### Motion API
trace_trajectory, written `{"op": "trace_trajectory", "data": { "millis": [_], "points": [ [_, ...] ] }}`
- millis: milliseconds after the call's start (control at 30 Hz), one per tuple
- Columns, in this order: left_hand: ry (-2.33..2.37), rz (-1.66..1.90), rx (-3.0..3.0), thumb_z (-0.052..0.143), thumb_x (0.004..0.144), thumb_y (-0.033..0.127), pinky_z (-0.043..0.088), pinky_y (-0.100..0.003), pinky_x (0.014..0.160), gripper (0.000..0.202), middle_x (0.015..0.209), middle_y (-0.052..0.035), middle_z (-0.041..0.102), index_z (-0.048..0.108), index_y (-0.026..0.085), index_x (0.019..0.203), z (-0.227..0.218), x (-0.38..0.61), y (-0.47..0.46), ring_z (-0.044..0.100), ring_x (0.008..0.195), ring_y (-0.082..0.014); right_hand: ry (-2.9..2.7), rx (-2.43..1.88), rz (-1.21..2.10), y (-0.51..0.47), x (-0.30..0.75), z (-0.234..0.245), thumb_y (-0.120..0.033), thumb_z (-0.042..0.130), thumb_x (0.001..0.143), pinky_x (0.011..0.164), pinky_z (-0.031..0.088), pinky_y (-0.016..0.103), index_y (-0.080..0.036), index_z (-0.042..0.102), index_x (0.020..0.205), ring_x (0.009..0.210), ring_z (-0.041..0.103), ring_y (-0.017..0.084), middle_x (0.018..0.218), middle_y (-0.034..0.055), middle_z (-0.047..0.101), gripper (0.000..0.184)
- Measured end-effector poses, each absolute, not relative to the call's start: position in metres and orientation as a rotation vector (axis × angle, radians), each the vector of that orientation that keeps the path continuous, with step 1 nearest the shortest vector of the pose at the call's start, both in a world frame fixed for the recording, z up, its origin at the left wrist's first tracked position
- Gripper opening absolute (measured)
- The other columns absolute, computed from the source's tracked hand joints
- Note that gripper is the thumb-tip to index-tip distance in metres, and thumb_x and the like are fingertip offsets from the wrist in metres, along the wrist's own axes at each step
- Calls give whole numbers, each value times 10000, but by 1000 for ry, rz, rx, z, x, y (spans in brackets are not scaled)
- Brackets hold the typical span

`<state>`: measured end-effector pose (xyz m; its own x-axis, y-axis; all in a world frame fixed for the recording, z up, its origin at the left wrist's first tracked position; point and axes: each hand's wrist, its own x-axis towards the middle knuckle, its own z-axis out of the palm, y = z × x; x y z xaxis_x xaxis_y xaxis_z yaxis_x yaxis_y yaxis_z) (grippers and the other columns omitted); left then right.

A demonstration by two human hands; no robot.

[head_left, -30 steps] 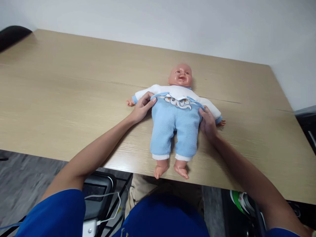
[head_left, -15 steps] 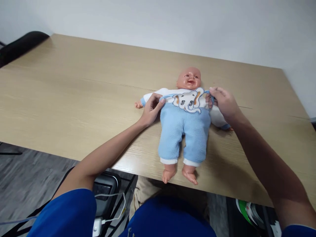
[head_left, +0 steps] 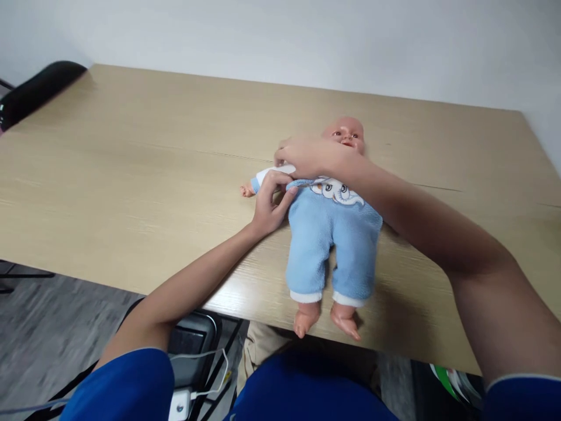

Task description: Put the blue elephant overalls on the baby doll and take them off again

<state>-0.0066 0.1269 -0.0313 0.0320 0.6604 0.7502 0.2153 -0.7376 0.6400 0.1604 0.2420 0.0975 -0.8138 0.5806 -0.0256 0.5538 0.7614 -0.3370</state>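
Observation:
A baby doll (head_left: 346, 133) lies on its back on the wooden table (head_left: 131, 175), feet at the near edge. It wears light blue overalls (head_left: 333, 240) with an elephant patch over a white shirt. My left hand (head_left: 270, 204) pinches the overalls' top edge at the doll's right side. My right hand (head_left: 307, 156) reaches across the doll's chest, fingers closed at the doll's right shoulder on the white sleeve or strap; which of the two is hidden.
A black chair back (head_left: 35, 90) shows at the table's far left corner. Under the table's near edge sit a dark case (head_left: 193, 339) and a white charger with cable (head_left: 179, 403). A white wall runs behind the table.
My right hand left the doll's left side and crossed over its chest to the right shoulder. The left hand stayed on the overalls' edge. The bib has folded down a little.

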Motion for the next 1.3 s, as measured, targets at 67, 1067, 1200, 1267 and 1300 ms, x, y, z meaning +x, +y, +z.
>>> {"op": "trace_trajectory", "data": {
  "millis": [67, 1067, 1200, 1267, 1300],
  "points": [
    [891, 1742, 1956, 753, 1232, 612, 588, -388, 849, 336, 1010, -37, 754, 756, 289, 1138, -31, -6, 126, 688, 915, -213, -3092, -875, 451, 247, 149, 93, -197, 866, 1008, 1043, 603, 451, -280, 868, 1264, 1213, 810, 328, 1370, 57, 907, 269],
    [1081, 1718, 1313, 708, 1135, 913, 628, -389, 1038, 624, 1120, -37, 630, 549, 310, 1147, -36, 8, 128, 676, 1091, -229, -2365, -1019, 870, 182, 238, 103, -634, 944, 1025, 919, 607, 452, -292, 820, 1027, 933, 746, 314, 947, 63, 841, 363],
    [1015, 1627, 1160, 799, 1050, 958, 630, -341, 978, 716, 1050, -2, 612, 505, 307, 1099, -47, 4, 136, 669, 1005, -191, -2346, -1029, 793, 173, 244, 88, -672, 961, 979, 873, 543, 429, -293, 747, 927, 877, 698, 297, 842, 42, 766, 439],
    [988, 1560, 1075, 849, 981, 994, 627, -331, 890, 772, 1026, 7, 630, 508, 313, 1110, -51, 2, 143, 669, 938, -182, -2249, -1050, 765, 169, 242, 77, -658, 931, 994, 903, 539, 442, -298, 731, 983, 905, 697, 303, 905, 45, 781, 412],
    [983, 1513, 1036, 876, 941, 1011, 617, -329, 833, 800, 1003, 11, 643, 518, 317, 1116, -52, 1, 148, 666, 892, -180, -2193, -1063, 761, 167, 241, 72, -660, 917, 996, 917, 538, 447, -300, 718, 1008, 912, 694, 304, 937, 46, 785, 411]
  ]
}}
